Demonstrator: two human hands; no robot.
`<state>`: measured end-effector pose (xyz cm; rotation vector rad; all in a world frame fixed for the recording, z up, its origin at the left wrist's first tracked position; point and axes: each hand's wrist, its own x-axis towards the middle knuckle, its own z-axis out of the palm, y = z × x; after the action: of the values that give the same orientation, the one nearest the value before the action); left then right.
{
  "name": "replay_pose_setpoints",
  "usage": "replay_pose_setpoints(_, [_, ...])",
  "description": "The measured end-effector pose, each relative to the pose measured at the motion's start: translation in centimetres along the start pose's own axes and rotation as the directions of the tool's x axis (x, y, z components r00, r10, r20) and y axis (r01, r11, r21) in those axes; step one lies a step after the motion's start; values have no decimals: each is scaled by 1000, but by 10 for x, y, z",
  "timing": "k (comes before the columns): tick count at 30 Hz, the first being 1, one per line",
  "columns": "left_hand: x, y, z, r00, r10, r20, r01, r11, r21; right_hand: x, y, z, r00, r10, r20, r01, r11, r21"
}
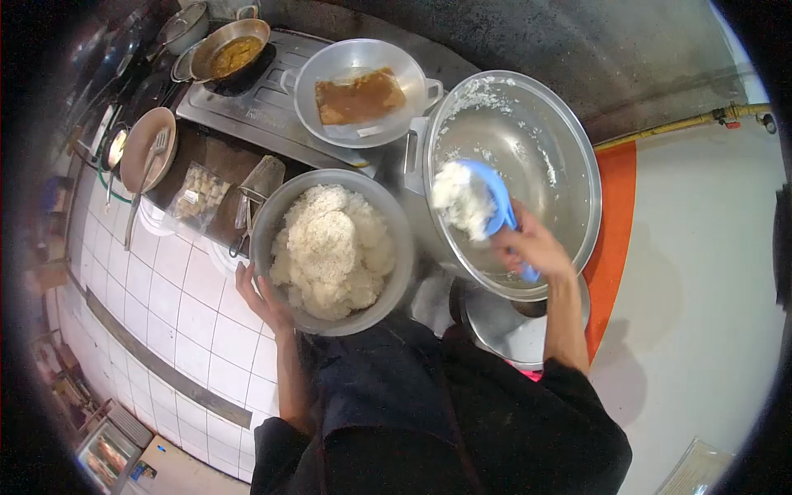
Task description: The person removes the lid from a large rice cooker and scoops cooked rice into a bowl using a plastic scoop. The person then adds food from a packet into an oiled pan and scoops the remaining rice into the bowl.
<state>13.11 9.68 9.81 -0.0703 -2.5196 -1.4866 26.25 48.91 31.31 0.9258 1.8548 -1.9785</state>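
My right hand (532,247) is closed on the handle of a blue scoop (497,196), which holds a heap of white rice (463,200). The scoop hangs over the left part of a large metal pot (577,186) with rice grains stuck to its inner wall. To the left stands a grey metal bowl (402,272), piled with rice (330,247). My left hand (262,299) rests against the bowl's lower left side, its fingers apart and holding nothing.
A two-handled pan (412,70) with a brown piece in it is behind the bowl. A stove (272,111) carries a frying pan (223,37). Left are a brown pan (136,157) with a spatula and a plastic bag (198,194). A metal lid (503,330) lies below the pot.
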Motion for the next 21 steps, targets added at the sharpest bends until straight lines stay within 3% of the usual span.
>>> replay_pose_setpoints(1, [0, 2, 0, 1000, -5, 2, 5, 1000, -2, -4, 12, 21, 990, -121, -68, 109, 982, -152])
replay_pose_setpoints(2, [1, 4, 2, 1000, -10, 5, 10, 1000, -7, 5, 40, 38, 924, -377, -55, 318, 842, -435])
replay_pose_setpoints(3, [1, 3, 3, 1000, -4, 12, 4, 1000, -6, 13, 67, 56, 794, -607, -39, 414, 586, -696])
replay_pose_setpoints(4, [1, 2, 3, 1000, -3, 8, 3, 1000, 0, 1, 66, 90, 878, -455, -146, 224, 663, -714])
replay_pose_setpoints(5, [0, -1, 2, 1000, 0, 6, 0, 1000, 8, 0, 62, 110, 965, -230, -127, 67, 685, -726])
replay_pose_setpoints(6, [-1, -3, 2, 1000, 9, 20, -9, 1000, 8, 17, 101, 120, 901, -428, -76, 263, 676, -688])
replay_pose_setpoints(7, [-1, -5, 2, 1000, 17, 17, -18, 1000, 24, 13, 102, 121, 898, -430, -88, 260, 682, -684])
replay_pose_setpoints(8, [0, -7, 3, 1000, 27, 9, -27, 999, 39, 11, 99, 120, 775, -617, -138, 334, 585, -739])
replay_pose_setpoints(11, [-2, -6, 3, 1000, -10, 27, 10, 1000, 16, -4, 52, 78, 810, -433, -396, 133, 793, -594])
replay_pose_setpoints(12, [0, -2, 7, 999, 3, 37, -3, 1000, 4, 2, 40, 50, 738, -501, -452, 158, 779, -606])
replay_pose_setpoints(13, [-1, 2, 8, 999, -15, 40, 16, 1000, -3, 14, 32, 15, 777, -408, -480, 79, 819, -569])
replay_pose_setpoints(15, [-2, -6, 1, 998, -15, 55, 16, 1000, -8, 63, 61, -65, 782, -418, -463, -63, 685, -726])
replay_pose_setpoints(17, [-3, -32, -2, 972, 200, 123, -211, 974, 85, 115, 89, -124, 829, -169, -533, -280, 700, -657])
replay_pose_setpoints(18, [-2, -26, 1, 969, 213, 123, -224, 971, 83, 151, 120, -143, 785, -177, -593, -350, 664, -661])
replay_pose_setpoints(19, [-2, -13, 3, 989, 116, 93, -120, 992, 45, 174, 142, -154, 738, -185, -648, -419, 628, -656])
replay_pose_setpoints(20, [-3, -4, 3, 997, 14, 70, -15, 1000, 10, 180, 144, -146, 784, -222, -580, -339, 630, -699])
replay_pose_setpoints(21, [-1, 0, 6, 997, 29, 76, -30, 999, 15, 191, 143, -129, 819, -262, -510, -255, 630, -733])
